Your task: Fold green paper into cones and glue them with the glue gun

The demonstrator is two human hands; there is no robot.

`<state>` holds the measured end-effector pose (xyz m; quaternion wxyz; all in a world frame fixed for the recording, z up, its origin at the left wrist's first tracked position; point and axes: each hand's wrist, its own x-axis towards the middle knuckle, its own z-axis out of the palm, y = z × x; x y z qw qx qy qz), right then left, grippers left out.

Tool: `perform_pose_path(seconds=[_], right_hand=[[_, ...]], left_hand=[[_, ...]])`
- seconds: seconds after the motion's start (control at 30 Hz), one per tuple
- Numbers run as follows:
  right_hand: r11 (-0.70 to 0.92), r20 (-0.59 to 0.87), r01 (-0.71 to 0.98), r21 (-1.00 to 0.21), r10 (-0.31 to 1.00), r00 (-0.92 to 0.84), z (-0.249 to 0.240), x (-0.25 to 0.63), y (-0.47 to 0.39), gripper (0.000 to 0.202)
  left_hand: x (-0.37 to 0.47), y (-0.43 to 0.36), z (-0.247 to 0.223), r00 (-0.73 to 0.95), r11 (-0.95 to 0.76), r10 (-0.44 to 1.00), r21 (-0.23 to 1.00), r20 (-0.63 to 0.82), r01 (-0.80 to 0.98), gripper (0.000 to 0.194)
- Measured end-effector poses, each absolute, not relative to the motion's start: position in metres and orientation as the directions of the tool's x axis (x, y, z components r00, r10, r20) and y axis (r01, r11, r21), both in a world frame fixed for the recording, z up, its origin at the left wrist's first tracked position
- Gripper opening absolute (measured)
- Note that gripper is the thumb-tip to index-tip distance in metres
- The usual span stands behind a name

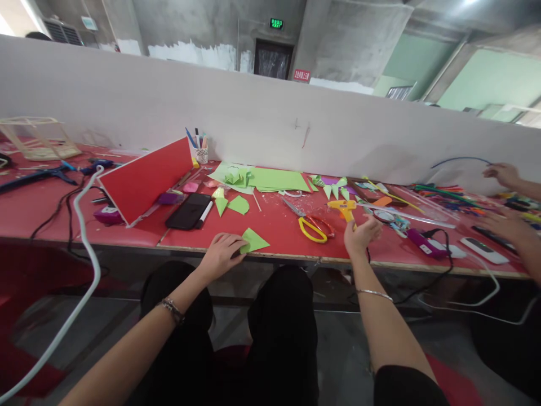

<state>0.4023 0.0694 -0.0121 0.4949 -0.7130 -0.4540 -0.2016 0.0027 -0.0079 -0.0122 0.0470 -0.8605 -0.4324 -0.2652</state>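
My left hand [224, 252] is closed on the left end of a folded green paper piece [255, 241] at the table's front edge. In my right hand [360, 234] is a yellow hot glue gun [343, 207], gripped by its handle, with a clear glue stick [406, 216] reaching out behind it to the right. Its nozzle points left, apart from the paper. Between the hands lie yellow-handled scissors [311, 230], with an orange-red tool beside them. Cut green paper pieces [239, 205] rest behind my left hand.
A black phone [189, 211] and white marker [206, 212] lie left. A red board [147, 179] stands tilted there. Green sheets [279, 179] are stacked at the back. Cords and a purple device [426, 243] sit right, near a co-worker's hands [502, 176], one holding a blue stem.
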Motion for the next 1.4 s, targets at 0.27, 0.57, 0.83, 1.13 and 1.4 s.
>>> perform_pose_path(seconds=[0.27, 0.57, 0.83, 1.13, 1.4], right_hand=[[0.491, 0.842, 0.750, -0.443, 0.516, 0.160, -0.002, 0.288, -0.010, 0.006], [0.558, 0.700, 0.650, -0.517, 0.712, -0.054, -0.023, 0.211, -0.027, 0.012], [0.468, 0.590, 0.666, -0.581, 0.806, -0.050, -0.023, 0.214, -0.018, 0.012], [0.436, 0.585, 0.724, -0.535, 0.809, -0.056, -0.025, 0.211, -0.016, 0.012], [0.403, 0.569, 0.737, -0.542, 0.822, -0.032, -0.023, 0.208, -0.015, 0.013]], left_hand=[[0.006, -0.003, -0.011, 0.446, -0.576, 0.768, 0.193, 0.459, 0.794, 0.029], [0.003, 0.007, -0.004, 0.479, -0.611, 0.751, 0.204, 0.455, 0.765, 0.017], [0.003, 0.013, -0.009, 0.457, -0.610, 0.763, 0.276, 0.457, 0.743, 0.019], [0.004, 0.015, -0.008, 0.455, -0.610, 0.767, 0.292, 0.454, 0.737, 0.018], [0.003, 0.018, -0.009, 0.472, -0.622, 0.759, 0.284, 0.449, 0.729, 0.019]])
